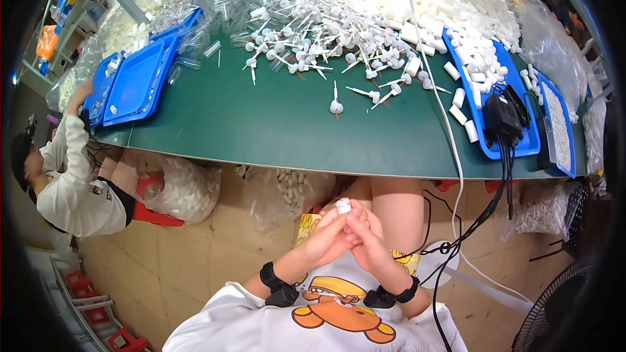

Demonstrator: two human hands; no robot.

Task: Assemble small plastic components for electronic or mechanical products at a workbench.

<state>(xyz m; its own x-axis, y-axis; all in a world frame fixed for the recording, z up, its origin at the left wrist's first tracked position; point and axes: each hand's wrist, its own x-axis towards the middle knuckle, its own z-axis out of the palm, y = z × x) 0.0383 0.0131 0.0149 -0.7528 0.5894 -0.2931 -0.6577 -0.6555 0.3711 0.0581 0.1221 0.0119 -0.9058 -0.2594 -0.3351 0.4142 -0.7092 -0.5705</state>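
Note:
Close to my lap, below the table's front edge, a small white cylindrical piece (343, 206) stands up between my two hands. My left hand (326, 237) wraps it from the left, and my right hand (367, 229) closes round it from the right. The fingers overlap, so its lower part is hidden. On the green table ahead lies a heap of white round-headed parts with thin stems (326, 32), some with red wires. One such part (336, 105) lies by itself nearer to me. Behind is a big pile of white cylinders (450, 0).
Blue trays stand at the left (140, 85) and right (521, 140); the right one carries a black box (502, 117) with cables. A white cable (450, 130) hangs over the table edge. A co-worker (78, 182) sits at left. A black fan (554, 306) stands lower right.

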